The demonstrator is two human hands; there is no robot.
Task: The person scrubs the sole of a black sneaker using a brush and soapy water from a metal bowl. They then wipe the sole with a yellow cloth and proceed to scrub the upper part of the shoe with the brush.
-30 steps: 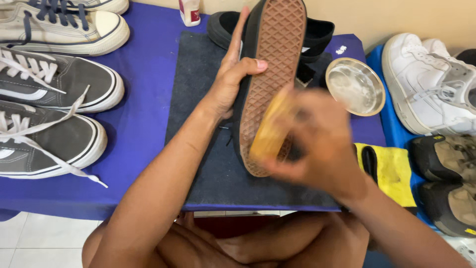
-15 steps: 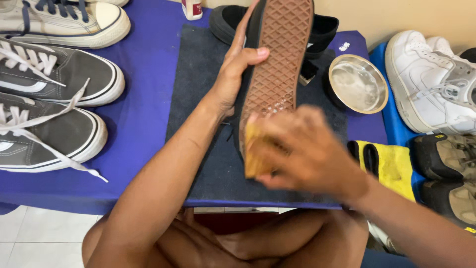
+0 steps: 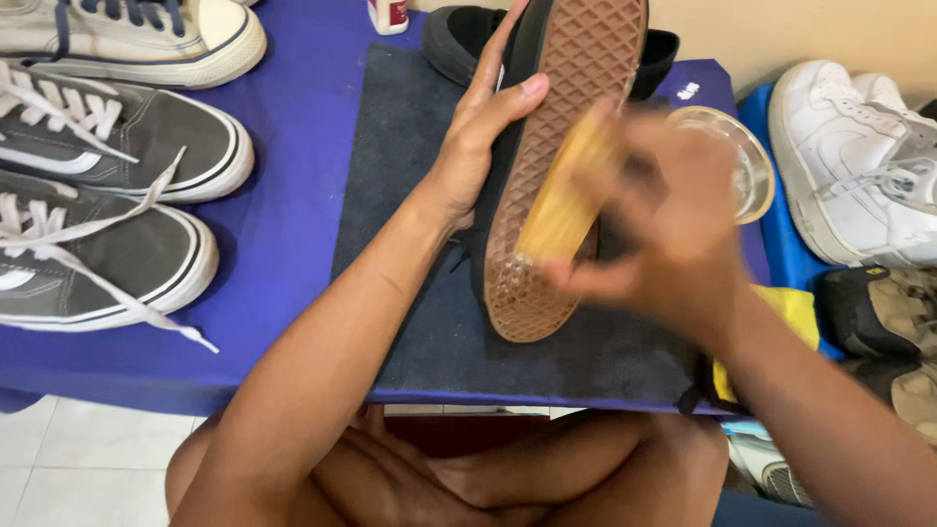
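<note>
Head view, looking down over a low blue-covered table (image 3: 293, 215). Centre: black shoe (image 3: 561, 146) turned sole-up, brown waffle-patterned sole facing the camera, heel end resting on a dark mat (image 3: 410, 254) spread over the blue cover. Left hand (image 3: 478, 146) wrapped around the shoe's left edge, thumb pressed onto the sole, fingers behind the upper: closed in a grip on the shoe. Right hand (image 3: 664, 224), motion-blurred, closed around a yellow-tan brush (image 3: 561, 210) laid flat against the middle of the sole. Second black shoe (image 3: 459, 39) lying behind the held one, partly hidden by it. Just right of the right hand, partly covered by it: shallow clear bowl (image 3: 747, 171) on the mat's far right corner. Far left, on the blue cover: two grey sneakers (image 3: 107, 195) with white laces, side by side, and a cream sneaker (image 3: 146, 34) with dark laces above them. Far right: white sneaker (image 3: 859, 166) on a blue surface; below it, dark grey-brown shoes (image 3: 883, 312). Yellow cloth (image 3: 795, 312) near the right wrist. Top edge: base of a small white bottle (image 3: 388, 15). Bottom: crossed bare legs above a pale tiled floor (image 3: 78, 459).
</note>
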